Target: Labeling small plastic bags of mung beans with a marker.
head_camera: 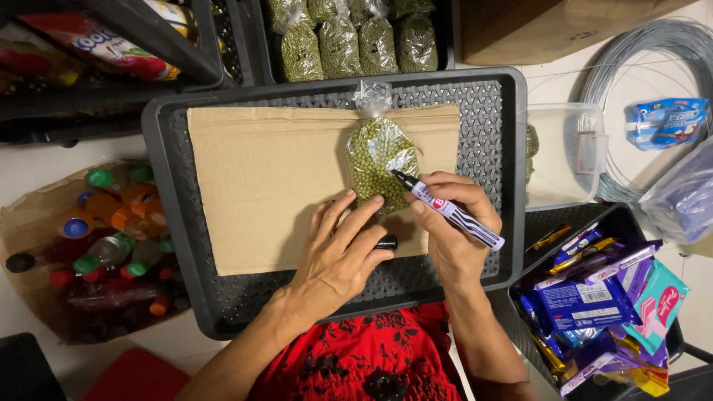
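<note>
1. Bag: a clear, knotted bag of green beans lies flat on the cardboard, which covers the bottom of the grey tray. The cardboard probably gives a smooth, firm writing surface over the tray's mesh.
2. Left hand: fingers spread, fingertips pressing the bag's lower edge, apparently to keep it from sliding. The marker cap is pinned under this hand, kept within reach.
3. Right hand: fingers pinched around the marker in a writing grip, with the tip touching the bag's right side.
4. Surroundings: more bean bags sit in the tray beyond; bottles are at left, snack packs at right.
</note>
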